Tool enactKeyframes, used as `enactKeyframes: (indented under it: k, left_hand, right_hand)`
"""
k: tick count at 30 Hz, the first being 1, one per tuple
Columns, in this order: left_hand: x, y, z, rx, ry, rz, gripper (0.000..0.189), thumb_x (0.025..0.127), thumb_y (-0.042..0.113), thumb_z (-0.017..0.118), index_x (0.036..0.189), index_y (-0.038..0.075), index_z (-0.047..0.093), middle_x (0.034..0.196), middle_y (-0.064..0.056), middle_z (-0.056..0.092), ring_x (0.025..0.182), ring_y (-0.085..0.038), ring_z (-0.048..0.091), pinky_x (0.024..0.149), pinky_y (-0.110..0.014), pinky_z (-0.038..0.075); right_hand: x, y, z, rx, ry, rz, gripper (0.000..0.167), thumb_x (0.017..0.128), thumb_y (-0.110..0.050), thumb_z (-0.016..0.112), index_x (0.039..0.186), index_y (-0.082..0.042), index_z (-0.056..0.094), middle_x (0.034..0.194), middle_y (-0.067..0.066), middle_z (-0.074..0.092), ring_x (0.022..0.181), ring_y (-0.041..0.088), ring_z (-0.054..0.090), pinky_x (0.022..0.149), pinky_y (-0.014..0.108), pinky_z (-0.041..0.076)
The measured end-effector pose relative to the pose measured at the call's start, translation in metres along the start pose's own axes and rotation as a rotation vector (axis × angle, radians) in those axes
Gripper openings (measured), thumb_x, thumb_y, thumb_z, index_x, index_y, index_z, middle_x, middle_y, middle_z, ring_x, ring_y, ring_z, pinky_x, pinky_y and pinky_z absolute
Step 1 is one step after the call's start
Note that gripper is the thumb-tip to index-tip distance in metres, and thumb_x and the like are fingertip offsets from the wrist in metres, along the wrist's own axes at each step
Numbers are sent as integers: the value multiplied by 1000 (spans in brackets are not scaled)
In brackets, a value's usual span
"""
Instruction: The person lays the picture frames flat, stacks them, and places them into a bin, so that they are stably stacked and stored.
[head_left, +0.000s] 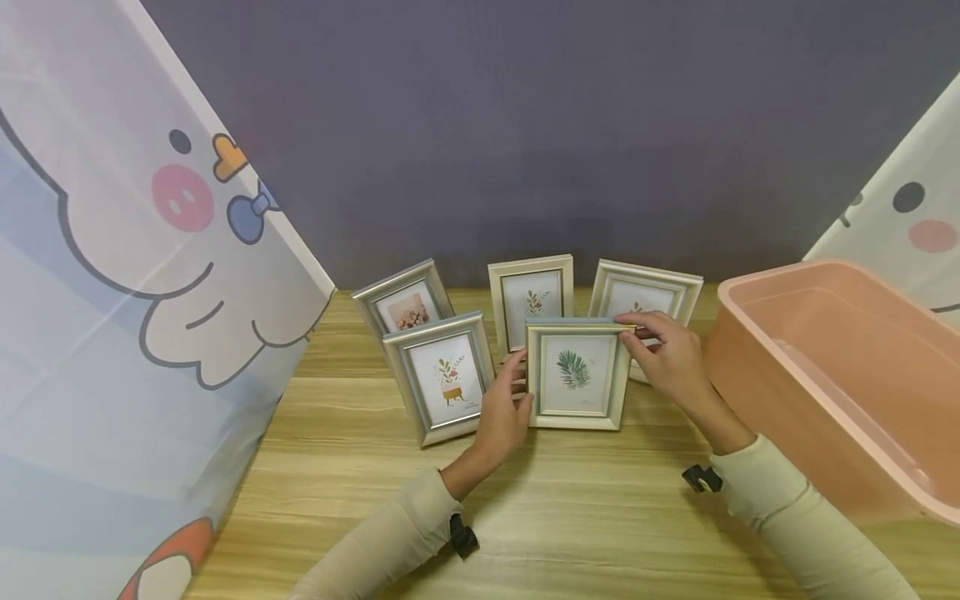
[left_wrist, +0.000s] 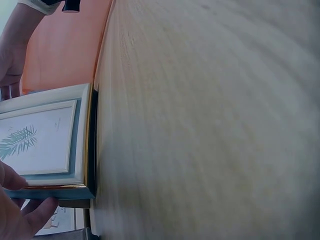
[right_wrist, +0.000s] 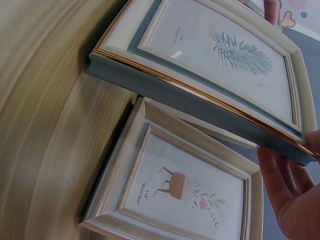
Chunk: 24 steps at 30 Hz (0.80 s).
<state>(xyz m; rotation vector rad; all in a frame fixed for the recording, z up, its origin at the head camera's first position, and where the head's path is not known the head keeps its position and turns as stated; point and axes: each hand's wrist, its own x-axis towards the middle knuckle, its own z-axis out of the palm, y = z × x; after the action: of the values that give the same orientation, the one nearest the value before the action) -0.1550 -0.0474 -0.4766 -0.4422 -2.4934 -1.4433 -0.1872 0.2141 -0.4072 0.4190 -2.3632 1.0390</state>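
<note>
A picture frame with a green leaf print (head_left: 574, 373) stands upright on the table between both hands. At its left side the left hand (head_left: 506, 408) holds the edge, thumb in front and fingers at the side and back, as the left wrist view shows. The right hand (head_left: 670, 354) pinches the upper right corner; in the right wrist view its fingers (right_wrist: 277, 182) reach behind the frame. A silver frame with a potted plant print (head_left: 448, 381) stands just left of the left hand. Behind the right hand is a pale wooden frame (right_wrist: 165, 175), partly hidden in the head view.
Two more frames stand at the back: a grey one with a pink flower photo (head_left: 405, 304) and a cream one (head_left: 531, 292). A large pink plastic bin (head_left: 780, 375) is close to the right forearm. A dark wall (head_left: 480, 150) rises behind the wooden table (head_left: 570, 517).
</note>
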Motion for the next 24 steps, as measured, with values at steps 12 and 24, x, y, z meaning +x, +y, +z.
enactKeyframes:
  k: [12, 24]
  left_hand:
    - [-1, 8, -6, -21, -28, 11, 74, 92, -9, 65, 155, 20, 39, 129, -14, 65, 111, -26, 69, 85, -24, 60]
    - [7, 31, -30, 85, -45, 153, 68, 92, -1, 68, 152, 19, 45, 119, -11, 67, 100, -22, 69, 76, -22, 60]
  right_hand:
    - [-5, -3, -4, 86, 73, 25, 22, 88, 2, 75, 109, -4, 77, 105, 21, 73, 83, -26, 54, 68, -2, 46]
    - [-9, -9, -17, 360, 80, 51, 23, 89, 14, 67, 112, 10, 70, 104, -22, 67, 78, -10, 66, 63, 11, 56]
